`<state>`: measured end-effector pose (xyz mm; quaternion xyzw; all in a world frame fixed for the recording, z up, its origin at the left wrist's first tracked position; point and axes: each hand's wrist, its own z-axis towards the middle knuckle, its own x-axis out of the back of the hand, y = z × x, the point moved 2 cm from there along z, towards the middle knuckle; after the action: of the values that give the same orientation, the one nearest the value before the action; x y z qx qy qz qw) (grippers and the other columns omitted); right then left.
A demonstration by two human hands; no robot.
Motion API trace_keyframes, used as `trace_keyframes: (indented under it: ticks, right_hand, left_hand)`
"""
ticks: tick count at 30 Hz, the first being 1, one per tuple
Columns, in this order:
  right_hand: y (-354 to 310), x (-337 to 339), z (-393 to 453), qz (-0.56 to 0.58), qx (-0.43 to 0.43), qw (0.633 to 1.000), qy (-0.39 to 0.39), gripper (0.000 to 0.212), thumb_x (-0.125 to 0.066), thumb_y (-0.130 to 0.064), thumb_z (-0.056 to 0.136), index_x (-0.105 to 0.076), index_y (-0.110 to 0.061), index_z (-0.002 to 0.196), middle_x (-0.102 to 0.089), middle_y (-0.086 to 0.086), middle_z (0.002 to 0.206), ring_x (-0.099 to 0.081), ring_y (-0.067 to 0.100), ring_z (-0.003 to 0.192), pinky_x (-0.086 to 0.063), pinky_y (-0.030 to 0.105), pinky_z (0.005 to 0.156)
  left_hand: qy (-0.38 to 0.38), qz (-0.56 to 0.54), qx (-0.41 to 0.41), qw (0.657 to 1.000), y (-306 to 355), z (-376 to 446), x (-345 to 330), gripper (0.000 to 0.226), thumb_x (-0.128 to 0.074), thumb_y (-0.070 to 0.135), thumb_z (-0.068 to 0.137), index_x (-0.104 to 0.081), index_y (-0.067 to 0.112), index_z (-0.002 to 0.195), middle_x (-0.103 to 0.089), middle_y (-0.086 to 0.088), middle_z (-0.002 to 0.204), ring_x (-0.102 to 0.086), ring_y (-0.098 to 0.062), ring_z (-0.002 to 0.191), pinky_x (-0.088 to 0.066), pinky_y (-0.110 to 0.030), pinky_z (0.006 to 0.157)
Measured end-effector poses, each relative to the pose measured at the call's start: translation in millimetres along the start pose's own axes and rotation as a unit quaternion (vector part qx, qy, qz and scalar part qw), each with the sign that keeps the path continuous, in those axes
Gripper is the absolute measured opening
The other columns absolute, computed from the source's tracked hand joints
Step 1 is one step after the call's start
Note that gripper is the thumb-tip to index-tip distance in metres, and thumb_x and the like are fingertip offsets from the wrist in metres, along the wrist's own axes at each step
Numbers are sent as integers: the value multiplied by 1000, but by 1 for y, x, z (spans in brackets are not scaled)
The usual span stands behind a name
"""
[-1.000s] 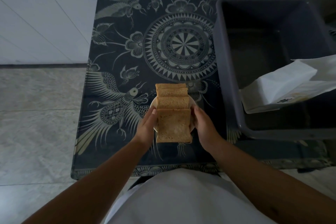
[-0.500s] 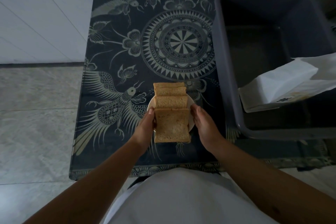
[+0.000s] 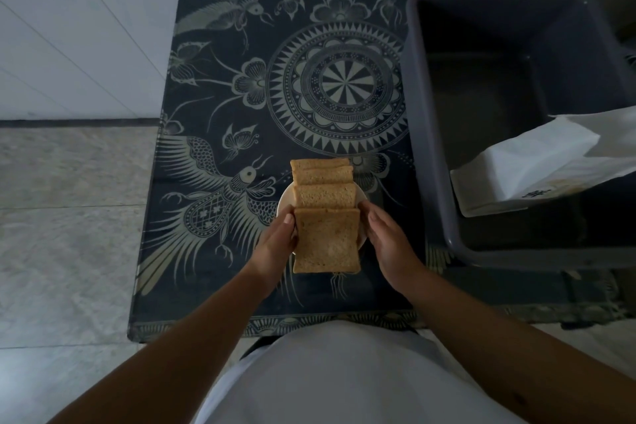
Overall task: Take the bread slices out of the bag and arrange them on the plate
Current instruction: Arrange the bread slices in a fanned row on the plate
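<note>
Several brown bread slices lie overlapping in a row on a small white plate on the patterned tabletop. The nearest slice overhangs the plate's near edge. My left hand cups the plate's left side, thumb at that slice's far left corner. On the opposite side, my right hand holds the rim, thumb by the slice's far right corner. The fingers of both hands are hidden underneath. The white bread bag lies across the grey tub's near right rim.
A large dark grey plastic tub fills the table's right side, close to my right hand. The dark cloth with bird and mandala print covers the table. White tiled wall lies to the left and behind, with pale floor at lower left.
Almost nothing: both hands stay at the plate's sides, and plate and hands have shifted only a trifle to the left.
</note>
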<state>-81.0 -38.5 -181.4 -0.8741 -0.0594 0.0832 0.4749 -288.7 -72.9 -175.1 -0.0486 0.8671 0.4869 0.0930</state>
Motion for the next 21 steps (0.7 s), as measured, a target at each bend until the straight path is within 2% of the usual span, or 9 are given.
trace_keyframes:
  ticks: [4, 6, 8, 10, 11, 15, 18, 21]
  right_hand:
    - [-2, 0, -2, 1, 3, 1000, 9, 45, -44, -30, 104, -46, -15, 146, -57, 7, 142, -52, 19, 132, -34, 45, 116]
    - [-6, -5, -4, -10, 17, 1000, -2, 35, -44, -28, 102, -57, -23, 135, -67, 0, 129, -60, 14, 122, -47, 31, 104]
    - [-9, -11, -9, -11, 18, 1000, -13, 31, -44, -26, 101, -62, -28, 125, -72, -6, 119, -65, 9, 114, -52, 18, 87]
    - [-7, -17, -13, -1, 17, 1000, -21, 32, -43, -20, 104, -57, -24, 133, -70, -4, 124, -64, 9, 116, -53, 18, 86]
    - [-5, -20, -14, 1, 17, 1000, -23, 34, -42, -18, 106, -54, -22, 137, -68, -2, 128, -63, 11, 119, -53, 22, 89]
    - [-2, -27, -14, 6, 8, 1000, -15, 36, -45, -17, 105, -50, -20, 140, -65, 3, 131, -63, 15, 119, -52, 31, 95]
    - [-1, -27, -13, 7, 0, 1000, -14, 37, -46, -17, 104, -50, -19, 141, -65, 3, 131, -63, 16, 119, -52, 29, 94]
    - [-2, -26, -14, -4, 3, 1000, -27, 36, -47, -15, 103, -52, -19, 139, -67, 1, 129, -64, 13, 117, -54, 23, 88]
  left_hand:
    - [13, 15, -25, 999, 3, -5, -3, 50, -33, 36, 98, -43, 16, 142, -54, -12, 141, -50, -26, 131, -41, -49, 106]
    - [26, 14, -19, 999, -1, -9, -1, 52, -36, 38, 96, -43, 13, 141, -52, -16, 142, -48, -29, 132, -38, -53, 109]
    - [37, 4, -4, 999, -7, -12, 1, 50, -40, 43, 93, -47, 22, 138, -54, -5, 140, -46, -22, 134, -40, -43, 109]
    - [25, 2, 4, 1000, -9, -14, -1, 41, -42, 48, 92, -52, 40, 130, -59, 11, 134, -47, -10, 132, -44, -25, 99]
    - [17, 8, 8, 1000, -8, -15, -2, 41, -41, 48, 93, -52, 40, 132, -59, 12, 134, -48, -8, 131, -45, -23, 97]
    - [11, 13, -1, 1000, -3, -16, -6, 50, -35, 38, 98, -43, 17, 143, -53, -9, 143, -48, -24, 133, -43, -40, 106]
    - [16, 2, 10, 1000, -2, -17, -6, 57, -39, 40, 96, -38, 15, 146, -49, -10, 147, -45, -24, 135, -34, -52, 113]
    - [18, 9, 11, 1000, 0, -19, -6, 59, -41, 43, 95, -38, 15, 147, -49, -11, 146, -45, -26, 135, -33, -57, 112]
